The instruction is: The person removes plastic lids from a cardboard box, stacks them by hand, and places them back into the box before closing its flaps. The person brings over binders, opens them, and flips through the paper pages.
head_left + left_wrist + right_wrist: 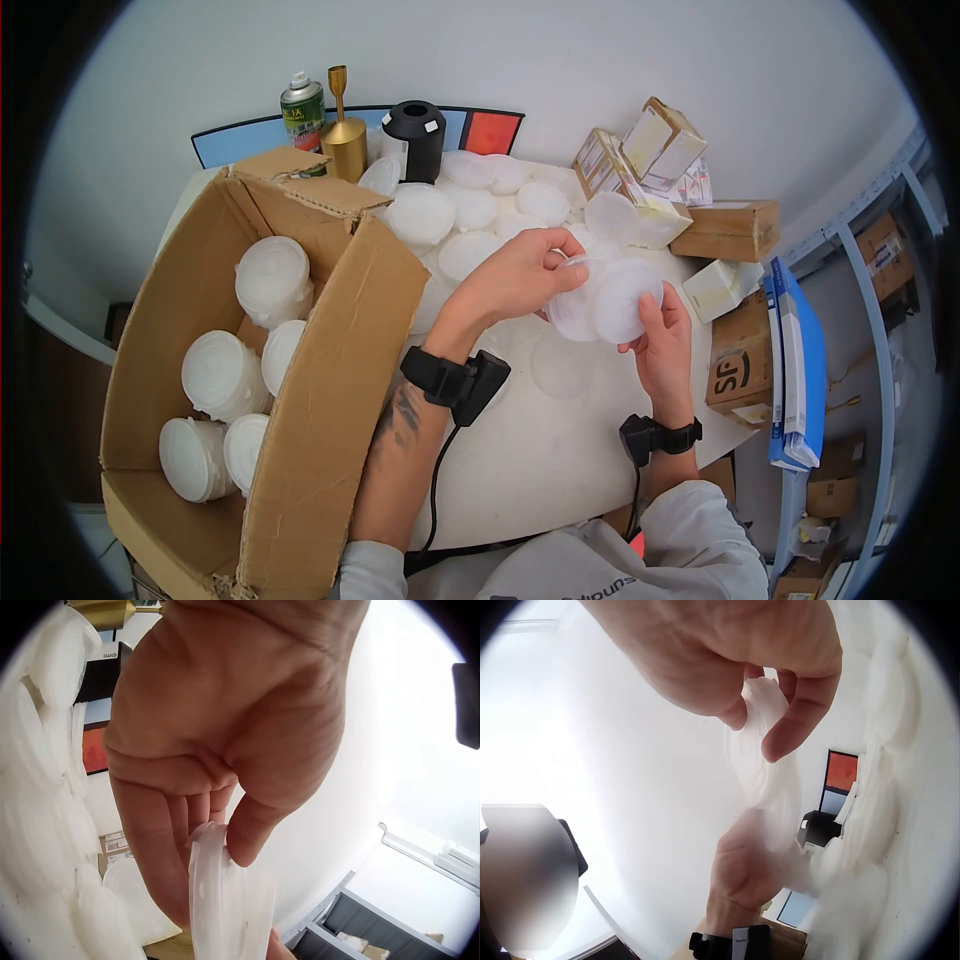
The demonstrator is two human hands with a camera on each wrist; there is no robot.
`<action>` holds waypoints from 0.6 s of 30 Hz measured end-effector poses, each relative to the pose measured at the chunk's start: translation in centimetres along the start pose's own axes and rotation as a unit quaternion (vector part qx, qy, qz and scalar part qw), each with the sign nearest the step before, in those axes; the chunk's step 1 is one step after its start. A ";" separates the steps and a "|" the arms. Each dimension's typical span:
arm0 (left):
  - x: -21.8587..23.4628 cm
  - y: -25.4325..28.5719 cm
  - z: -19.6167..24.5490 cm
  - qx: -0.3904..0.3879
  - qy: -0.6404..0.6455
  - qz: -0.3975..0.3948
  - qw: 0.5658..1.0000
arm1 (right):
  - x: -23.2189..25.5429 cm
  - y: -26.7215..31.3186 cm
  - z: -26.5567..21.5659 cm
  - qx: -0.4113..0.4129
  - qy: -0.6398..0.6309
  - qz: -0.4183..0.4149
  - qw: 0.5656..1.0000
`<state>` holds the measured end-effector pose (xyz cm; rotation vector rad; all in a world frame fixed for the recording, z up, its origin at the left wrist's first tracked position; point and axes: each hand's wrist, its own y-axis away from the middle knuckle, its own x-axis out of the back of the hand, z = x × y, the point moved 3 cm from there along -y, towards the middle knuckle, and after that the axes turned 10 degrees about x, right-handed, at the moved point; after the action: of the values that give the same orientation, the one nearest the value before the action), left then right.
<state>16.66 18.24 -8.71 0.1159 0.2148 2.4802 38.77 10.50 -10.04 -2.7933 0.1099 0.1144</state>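
Above the table, my left hand [522,268] pinches a translucent white plastic lid [572,312] by its edge, between thumb and fingers. My right hand [664,345] holds another round lid [626,298] at its right rim, thumb on the near face. The two lids overlap in the head view. Seen edge-on in the left wrist view, the lids [217,892] stand close together, with the left thumb [251,832] on one side. In the right wrist view, the right hand [772,682] grips its lid [759,761] from above.
Several white lidded tubs [272,282] lie in an open cardboard box [335,370] at left. More translucent round containers [470,255] cover the table's back. Behind stand a spray can [303,110], gold candlestick [345,145] and black cylinder [413,140]. Small boxes [663,145] and blue binders [795,365] are at right.
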 end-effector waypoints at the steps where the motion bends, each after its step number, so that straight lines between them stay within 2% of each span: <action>1: -0.4 0.0 0.2 -0.005 0.035 -0.010 0.999 | -0.5 -0.2 0.3 -0.010 0.020 -0.005 1.000; 6: -2.1 -0.8 0.4 -0.004 0.111 -0.036 0.993 | -2.8 -1.0 0.7 -0.029 0.036 0.002 0.999; 9: -2.9 -0.9 0.2 0.023 0.159 -0.051 0.986 | -2.7 -1.6 1.3 0.004 0.105 -0.002 0.994; 11: -3.0 -0.4 0.4 0.071 0.326 -0.134 0.933 | -2.3 -2.3 2.0 0.109 0.223 -0.047 0.968; 14: -2.8 -0.5 0.1 0.059 0.281 -0.097 0.953 | -2.6 -2.0 1.8 0.133 0.235 -0.028 0.962; 15: -2.5 -0.5 -0.1 0.062 0.281 -0.097 0.953 | -2.5 -1.8 1.6 0.131 0.234 -0.026 0.963; 17: -0.7 -0.3 0.2 0.019 0.327 -0.103 0.939 | -1.6 -1.4 1.7 0.028 0.148 0.007 0.989; 18: 0.0 -0.1 0.3 0.021 0.327 -0.101 0.939 | -1.3 -0.9 1.6 0.027 0.146 0.006 0.989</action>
<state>16.71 18.36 -8.39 -0.6908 0.5273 2.2268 37.50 11.98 -11.14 -2.7370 0.1976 -0.2918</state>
